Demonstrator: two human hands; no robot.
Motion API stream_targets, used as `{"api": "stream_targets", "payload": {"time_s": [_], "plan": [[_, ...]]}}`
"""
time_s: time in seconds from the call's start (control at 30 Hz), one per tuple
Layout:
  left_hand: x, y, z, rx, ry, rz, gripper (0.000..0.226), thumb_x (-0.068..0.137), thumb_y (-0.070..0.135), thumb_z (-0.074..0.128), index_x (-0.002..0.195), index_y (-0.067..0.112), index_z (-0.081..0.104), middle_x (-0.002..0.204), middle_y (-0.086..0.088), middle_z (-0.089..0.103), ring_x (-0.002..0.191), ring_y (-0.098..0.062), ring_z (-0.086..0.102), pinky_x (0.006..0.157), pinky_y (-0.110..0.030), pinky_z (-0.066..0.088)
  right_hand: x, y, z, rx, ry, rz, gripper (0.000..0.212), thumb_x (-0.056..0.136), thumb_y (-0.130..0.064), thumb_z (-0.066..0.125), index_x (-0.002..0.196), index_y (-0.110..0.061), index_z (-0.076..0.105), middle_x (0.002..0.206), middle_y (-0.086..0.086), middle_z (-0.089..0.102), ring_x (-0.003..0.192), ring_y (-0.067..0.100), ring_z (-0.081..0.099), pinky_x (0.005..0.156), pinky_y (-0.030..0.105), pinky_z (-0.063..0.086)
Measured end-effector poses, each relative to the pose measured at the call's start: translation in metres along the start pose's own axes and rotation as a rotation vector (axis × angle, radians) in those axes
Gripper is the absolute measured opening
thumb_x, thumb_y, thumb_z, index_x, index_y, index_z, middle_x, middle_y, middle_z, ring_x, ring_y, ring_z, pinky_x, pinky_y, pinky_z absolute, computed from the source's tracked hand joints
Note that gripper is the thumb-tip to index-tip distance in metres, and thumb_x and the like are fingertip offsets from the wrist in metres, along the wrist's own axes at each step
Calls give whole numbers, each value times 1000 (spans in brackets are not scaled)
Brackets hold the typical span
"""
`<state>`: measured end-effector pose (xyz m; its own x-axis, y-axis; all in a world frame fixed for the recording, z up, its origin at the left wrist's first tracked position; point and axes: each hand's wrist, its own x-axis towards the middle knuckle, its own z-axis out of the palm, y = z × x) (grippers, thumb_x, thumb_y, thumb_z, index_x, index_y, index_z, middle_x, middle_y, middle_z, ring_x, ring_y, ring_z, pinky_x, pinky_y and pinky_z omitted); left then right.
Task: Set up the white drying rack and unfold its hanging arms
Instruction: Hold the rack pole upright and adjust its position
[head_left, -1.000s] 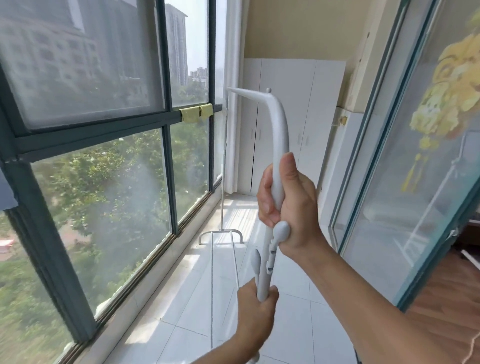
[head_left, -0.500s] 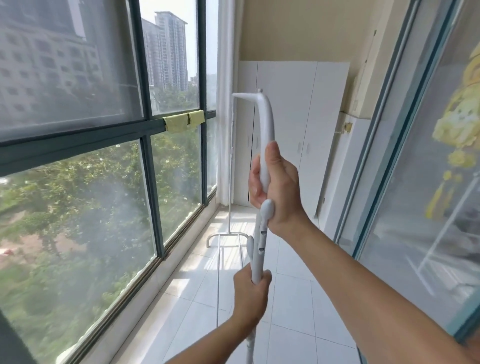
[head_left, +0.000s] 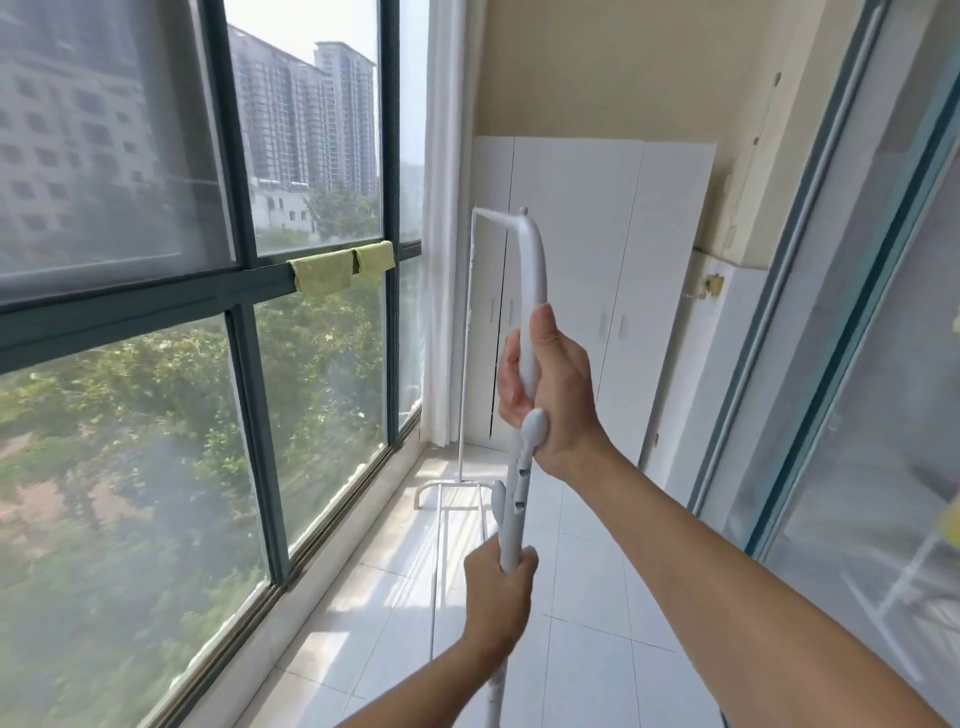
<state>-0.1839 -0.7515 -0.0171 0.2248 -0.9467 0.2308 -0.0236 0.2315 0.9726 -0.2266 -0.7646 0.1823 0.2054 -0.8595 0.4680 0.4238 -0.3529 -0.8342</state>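
Window (head_left: 156, 312) on the left, cupboard (head_left: 597, 260) at the far end, tiled floor (head_left: 597, 597) below. I see the rack (head_left: 535, 270) upright, mid-frame, its near post between both hands and its far post standing by the curtain. Right hand (head_left: 550, 384) is wrapped tight round the curved upper arm. Left hand (head_left: 498, 587) is fisted round the post lower down, just under two knobbed pegs (head_left: 532, 431).
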Motion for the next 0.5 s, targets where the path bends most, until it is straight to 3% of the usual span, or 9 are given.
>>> {"api": "stream_targets", "payload": {"time_s": [0.5], "plan": [[229, -62, 106, 58, 114, 11, 44, 78, 0, 55, 51, 20, 26, 37, 10, 29, 39, -6, 23, 38, -13, 23, 214, 79, -139, -16, -52, 10, 52, 93, -47, 38, 53, -14, 46, 36, -2, 41, 27, 8, 31, 35, 12, 27]]}}
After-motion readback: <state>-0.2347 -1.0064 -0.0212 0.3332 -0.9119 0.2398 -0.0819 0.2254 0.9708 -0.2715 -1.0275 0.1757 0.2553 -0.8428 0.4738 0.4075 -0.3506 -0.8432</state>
